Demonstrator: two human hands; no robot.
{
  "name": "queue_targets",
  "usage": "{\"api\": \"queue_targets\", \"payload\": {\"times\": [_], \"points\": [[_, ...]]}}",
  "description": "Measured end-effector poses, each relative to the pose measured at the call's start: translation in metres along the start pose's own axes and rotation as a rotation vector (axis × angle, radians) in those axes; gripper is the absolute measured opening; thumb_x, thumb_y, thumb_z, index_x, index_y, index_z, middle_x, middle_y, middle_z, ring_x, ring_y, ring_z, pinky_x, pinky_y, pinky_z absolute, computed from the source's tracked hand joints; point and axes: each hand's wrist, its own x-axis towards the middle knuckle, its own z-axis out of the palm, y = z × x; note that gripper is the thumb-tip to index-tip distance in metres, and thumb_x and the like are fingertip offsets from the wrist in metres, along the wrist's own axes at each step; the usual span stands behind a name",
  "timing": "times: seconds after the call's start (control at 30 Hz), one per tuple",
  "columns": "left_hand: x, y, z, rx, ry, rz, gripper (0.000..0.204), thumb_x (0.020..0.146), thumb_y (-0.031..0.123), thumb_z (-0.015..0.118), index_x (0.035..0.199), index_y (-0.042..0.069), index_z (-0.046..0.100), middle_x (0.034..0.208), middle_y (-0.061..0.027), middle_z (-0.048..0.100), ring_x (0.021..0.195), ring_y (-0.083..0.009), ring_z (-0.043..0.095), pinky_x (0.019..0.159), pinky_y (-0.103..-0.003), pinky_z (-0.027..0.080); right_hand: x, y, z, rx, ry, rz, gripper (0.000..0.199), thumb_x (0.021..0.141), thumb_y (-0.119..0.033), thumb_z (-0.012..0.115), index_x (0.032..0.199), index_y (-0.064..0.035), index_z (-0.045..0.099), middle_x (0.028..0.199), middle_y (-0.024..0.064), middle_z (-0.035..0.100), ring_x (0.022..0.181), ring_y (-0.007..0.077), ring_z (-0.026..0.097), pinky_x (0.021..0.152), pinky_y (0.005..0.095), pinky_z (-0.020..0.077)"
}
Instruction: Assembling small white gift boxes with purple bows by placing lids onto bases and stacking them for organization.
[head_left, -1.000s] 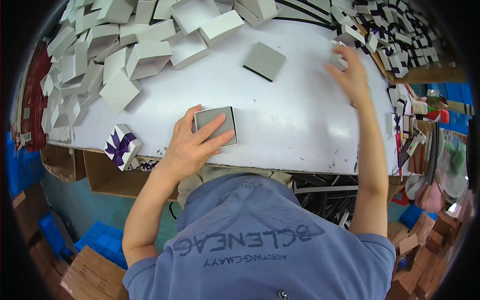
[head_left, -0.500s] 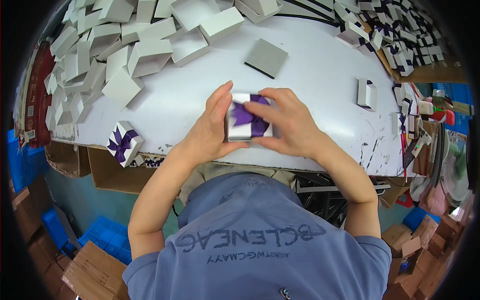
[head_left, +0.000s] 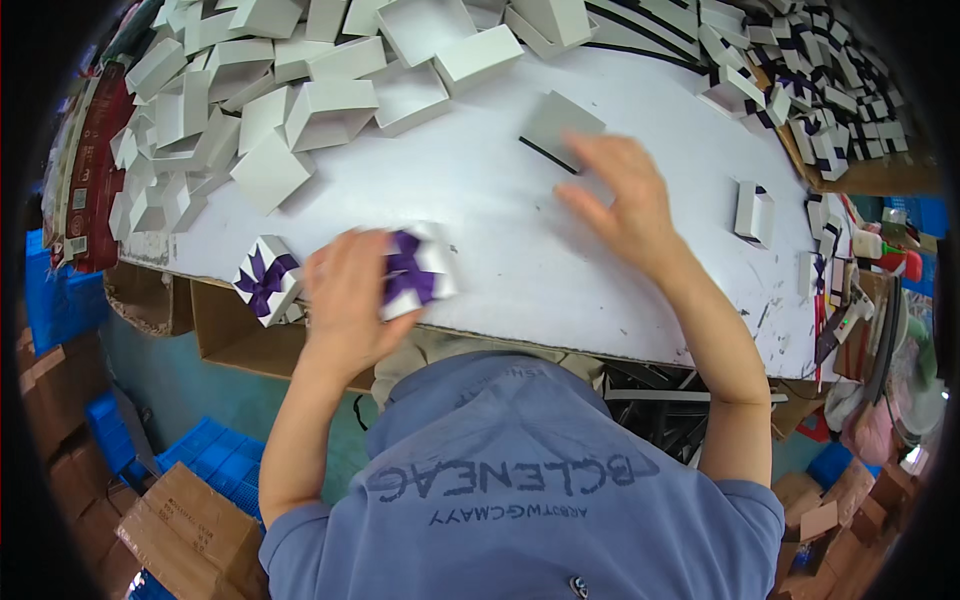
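Observation:
A white gift box with a purple ribbon bow [head_left: 432,262] is at the table's front edge, slightly blurred. My left hand [head_left: 345,285] grips it from the left, fingers over its far side and thumb along its near side. My right hand [head_left: 628,198] is open, thumb and fingers apart, holding nothing. Its fingertips reach over the right corner of a flat grey square piece [head_left: 556,116] with a black strip along one edge; whether they touch it I cannot tell. Left of my left hand, a second gift box with a purple bow [head_left: 267,280] sits at the edge.
White open box parts [head_left: 330,112] are heaped at the far left. Many small white boxes with dark ribbon [head_left: 835,95] fill the far right, and a single white box part [head_left: 753,214] stands nearer. Black strips [head_left: 650,45] lie at the back. Below the table is a cardboard box [head_left: 240,335].
My left hand has carried the bowed gift box to the left. My right hand has let go of it and moved up and right to the grey piece. The whole view has shifted slightly.

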Motion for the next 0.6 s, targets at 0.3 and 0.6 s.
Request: {"api": "queue_targets", "payload": {"times": [0.3, 0.6], "points": [[0.055, -0.039, -0.017, 0.382, 0.222, -0.120, 0.077, 0.061, 0.037, 0.078, 0.118, -0.003, 0.045, 0.142, -0.0191, 0.025, 0.127, -0.0385, 0.026, 0.098, -0.049, 0.023, 0.034, 0.005, 0.014, -0.463, 0.040, 0.061, 0.024, 0.067, -0.024, 0.071, 0.075, -0.0048, 0.059, 0.070, 0.0071, 0.055, 0.068, 0.0245, 0.056, 0.068, 0.0376, 0.0434], [0.057, 0.019, 0.011, 0.041, -0.031, 0.263, 0.081, 0.055, 0.023, 0.080, 0.120, -0.001, 0.039, 0.119, -0.0163, 0.045, 0.107, -0.0340, 0.045, 0.087, -0.046, 0.034, -0.011, -0.048, -0.028, -0.388, 0.405, -0.224, 0.013, 0.064, -0.007, 0.061, 0.076, -0.0037, 0.065, 0.080, 0.0042, 0.062, 0.062, 0.0183, 0.055, 0.057, 0.0311, 0.0412]]}}
